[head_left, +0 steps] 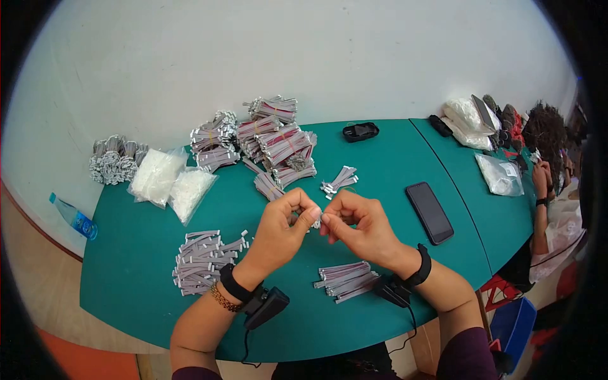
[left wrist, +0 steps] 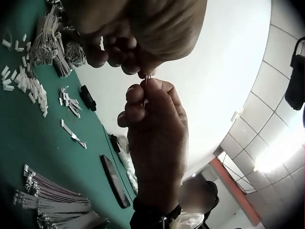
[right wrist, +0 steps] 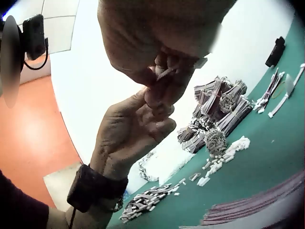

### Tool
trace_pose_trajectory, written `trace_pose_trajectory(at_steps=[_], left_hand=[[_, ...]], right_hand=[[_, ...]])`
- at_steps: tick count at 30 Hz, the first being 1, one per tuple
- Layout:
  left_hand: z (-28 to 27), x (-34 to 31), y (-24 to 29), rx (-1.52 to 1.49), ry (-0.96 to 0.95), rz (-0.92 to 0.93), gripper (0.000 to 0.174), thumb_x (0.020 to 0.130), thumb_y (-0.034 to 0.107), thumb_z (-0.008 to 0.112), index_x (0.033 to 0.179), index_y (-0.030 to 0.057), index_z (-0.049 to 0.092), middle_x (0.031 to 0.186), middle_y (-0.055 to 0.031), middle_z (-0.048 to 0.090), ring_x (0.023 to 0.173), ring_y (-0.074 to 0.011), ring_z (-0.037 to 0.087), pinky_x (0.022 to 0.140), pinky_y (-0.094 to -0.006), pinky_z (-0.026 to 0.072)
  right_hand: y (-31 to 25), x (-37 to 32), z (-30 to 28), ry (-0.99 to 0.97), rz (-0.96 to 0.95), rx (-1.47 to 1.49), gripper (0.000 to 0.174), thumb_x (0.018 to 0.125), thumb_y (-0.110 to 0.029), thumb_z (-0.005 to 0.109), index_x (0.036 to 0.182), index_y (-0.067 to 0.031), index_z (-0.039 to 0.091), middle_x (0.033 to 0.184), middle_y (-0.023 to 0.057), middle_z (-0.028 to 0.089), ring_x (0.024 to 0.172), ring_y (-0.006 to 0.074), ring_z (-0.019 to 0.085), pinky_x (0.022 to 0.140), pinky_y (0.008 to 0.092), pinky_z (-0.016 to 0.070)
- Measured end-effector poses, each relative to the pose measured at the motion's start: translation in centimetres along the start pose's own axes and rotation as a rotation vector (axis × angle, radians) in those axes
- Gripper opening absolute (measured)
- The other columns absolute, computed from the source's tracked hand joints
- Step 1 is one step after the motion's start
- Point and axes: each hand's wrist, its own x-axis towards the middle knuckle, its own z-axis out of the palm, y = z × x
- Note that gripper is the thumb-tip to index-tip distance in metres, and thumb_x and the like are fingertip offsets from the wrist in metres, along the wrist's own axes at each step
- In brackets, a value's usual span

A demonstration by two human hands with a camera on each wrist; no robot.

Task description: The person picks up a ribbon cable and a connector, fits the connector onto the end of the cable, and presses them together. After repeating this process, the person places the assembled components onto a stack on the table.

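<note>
My left hand (head_left: 282,231) and right hand (head_left: 361,228) meet fingertip to fingertip above the table. Between thumb and finger the right hand pinches a short flat cable (right wrist: 167,72), and a white end piece (right wrist: 201,62) shows past its fingers. The left hand pinches a small white connector (head_left: 318,219) at the cable's end, mostly hidden by fingertips. Below the right forearm lies a stack of flat cables (head_left: 347,280). A looser pile of white-ended cables (head_left: 206,263) is beside the left forearm. Behind the hands, several loose white connectors (left wrist: 33,90) are scattered on the table.
Banded cable bundles (head_left: 285,142) are heaped at the back of the green table (head_left: 380,323). Bags of white parts (head_left: 155,174) lie at the left, near a bottle (head_left: 75,217). A phone (head_left: 430,213) is at right, a black case (head_left: 360,132) behind. Another person's arm (head_left: 540,221) reaches in.
</note>
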Motion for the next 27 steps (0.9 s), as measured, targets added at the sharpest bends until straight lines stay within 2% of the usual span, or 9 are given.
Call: trace_pose_trajectory(at_steps=[2, 5, 11, 14, 17, 20, 23, 26, 27], left_hand=[[0.1, 0.0, -0.2, 0.001, 0.000, 0.001, 0.016, 0.092, 0.017, 0.056, 0.085, 0.0031, 0.053, 0.079, -0.0007, 0.057, 0.074, -0.0044, 0.050, 0.066, -0.0200, 0.0409], [0.1, 0.4, 0.5, -0.105, 0.000, -0.062, 0.018, 0.092, 0.018, 0.056, 0.082, 0.0036, 0.052, 0.074, 0.0034, 0.053, 0.064, -0.0010, 0.041, 0.054, -0.0181, 0.0342], [-0.5, 0.4, 0.0, -0.011, -0.108, -0.064, 0.013, 0.092, 0.015, 0.057, 0.089, 0.0032, 0.054, 0.080, 0.0017, 0.055, 0.072, -0.0029, 0.049, 0.064, -0.0189, 0.0404], [-1.0, 0.5, -0.1, -0.029, -0.095, -0.036, 0.011, 0.091, 0.013, 0.058, 0.088, 0.0030, 0.054, 0.080, 0.0023, 0.055, 0.072, -0.0024, 0.049, 0.064, -0.0185, 0.0399], [-1.1, 0.5, 0.4, 0.002, -0.040, -0.026, 0.010, 0.089, 0.011, 0.060, 0.085, 0.0023, 0.056, 0.079, 0.0026, 0.054, 0.073, -0.0024, 0.049, 0.064, -0.0183, 0.0398], [-0.9, 0.5, 0.4, 0.020, 0.028, -0.032, 0.010, 0.088, 0.010, 0.061, 0.084, 0.0016, 0.057, 0.079, 0.0025, 0.054, 0.071, -0.0027, 0.049, 0.063, -0.0187, 0.0396], [-0.8, 0.5, 0.0, 0.058, 0.059, -0.006, 0.010, 0.087, 0.010, 0.062, 0.085, 0.0012, 0.058, 0.079, 0.0018, 0.056, 0.070, -0.0035, 0.049, 0.062, -0.0191, 0.0395], [-0.5, 0.6, -0.3, 0.116, 0.065, 0.066, 0.009, 0.087, 0.009, 0.062, 0.081, 0.0021, 0.058, 0.071, 0.0027, 0.055, 0.063, -0.0034, 0.048, 0.057, -0.0192, 0.0389], [-0.6, 0.7, -0.4, 0.051, 0.098, 0.046, 0.010, 0.087, 0.010, 0.062, 0.083, 0.0019, 0.058, 0.073, 0.0017, 0.056, 0.066, -0.0041, 0.049, 0.060, -0.0193, 0.0396]], right_hand=[[0.0, 0.0, 0.0, -0.014, -0.001, -0.035, 0.010, 0.090, -0.007, 0.056, 0.082, -0.0001, 0.053, 0.071, 0.0042, 0.062, 0.060, 0.0071, 0.057, 0.054, 0.0210, 0.0458], [-0.2, 0.3, -0.1, 0.019, -0.009, -0.019, 0.010, 0.090, -0.007, 0.056, 0.084, 0.0003, 0.054, 0.072, 0.0039, 0.062, 0.061, 0.0072, 0.057, 0.054, 0.0213, 0.0462], [0.2, 0.8, -0.7, 0.003, 0.041, 0.003, 0.009, 0.090, -0.009, 0.057, 0.088, 0.0004, 0.057, 0.071, 0.0038, 0.063, 0.060, 0.0071, 0.057, 0.054, 0.0216, 0.0468], [0.0, 1.1, -0.9, -0.041, 0.165, 0.025, 0.012, 0.091, -0.011, 0.056, 0.087, 0.0000, 0.058, 0.069, 0.0029, 0.062, 0.058, 0.0070, 0.056, 0.053, 0.0218, 0.0460], [-0.1, 1.2, -1.4, -0.168, 0.176, -0.065, 0.013, 0.092, -0.012, 0.055, 0.086, -0.0002, 0.059, 0.065, 0.0019, 0.062, 0.056, 0.0069, 0.055, 0.051, 0.0222, 0.0446], [-0.6, 0.9, -0.9, -0.151, 0.071, -0.169, 0.014, 0.091, -0.011, 0.056, 0.085, 0.0000, 0.061, 0.065, 0.0020, 0.061, 0.055, 0.0069, 0.054, 0.050, 0.0225, 0.0432], [-0.3, 1.3, -1.6, -0.119, 0.080, -0.140, 0.012, 0.090, -0.010, 0.056, 0.085, -0.0001, 0.062, 0.064, 0.0022, 0.061, 0.055, 0.0070, 0.054, 0.050, 0.0226, 0.0434], [0.3, 2.1, -2.8, -0.136, 0.153, -0.093, 0.012, 0.090, -0.010, 0.057, 0.084, 0.0000, 0.061, 0.066, 0.0031, 0.062, 0.057, 0.0073, 0.055, 0.052, 0.0227, 0.0444], [0.5, 2.2, -2.9, -0.161, 0.157, 0.016, 0.011, 0.090, -0.009, 0.058, 0.085, 0.0001, 0.061, 0.070, 0.0039, 0.063, 0.060, 0.0077, 0.056, 0.055, 0.0221, 0.0457]])
